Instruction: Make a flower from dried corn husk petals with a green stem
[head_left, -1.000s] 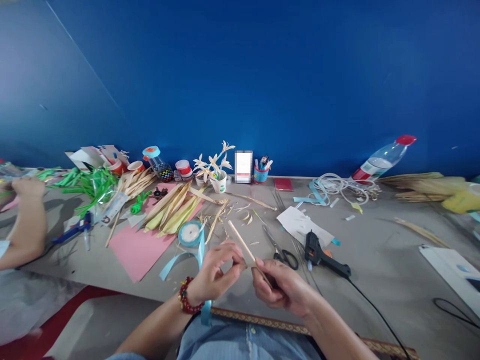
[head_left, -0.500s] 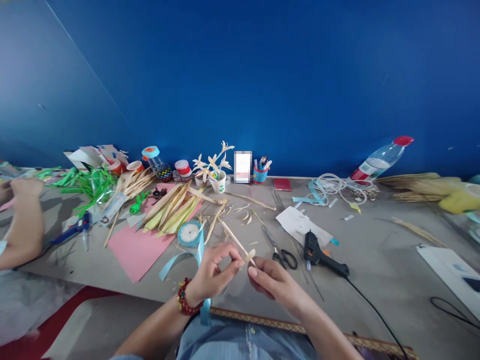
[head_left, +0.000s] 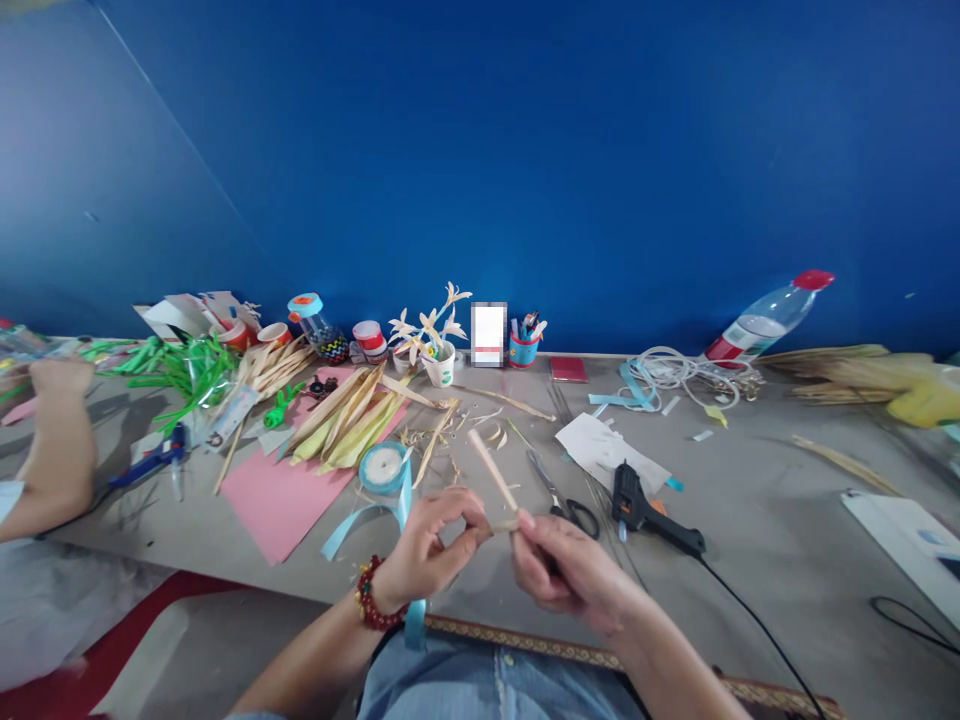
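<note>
The left hand (head_left: 435, 542) is closed in a pinch, thumb against fingers, on 1 end of a pale strip (head_left: 505, 526); the right hand (head_left: 564, 560) is closed around the near end of a thin stick (head_left: 493, 468), where the strip meets it. Both pieces are held above the tabletop (head_left: 480, 592), between the 2 hands. The stick looks light and stiff, best gripped at its near end; the strip seems thin, pliable and easily torn, so gentle fingertips suit it. Beyond lie scissors (head_left: 556, 499), ribbon (head_left: 383, 468) and husks (head_left: 341, 427).
</note>
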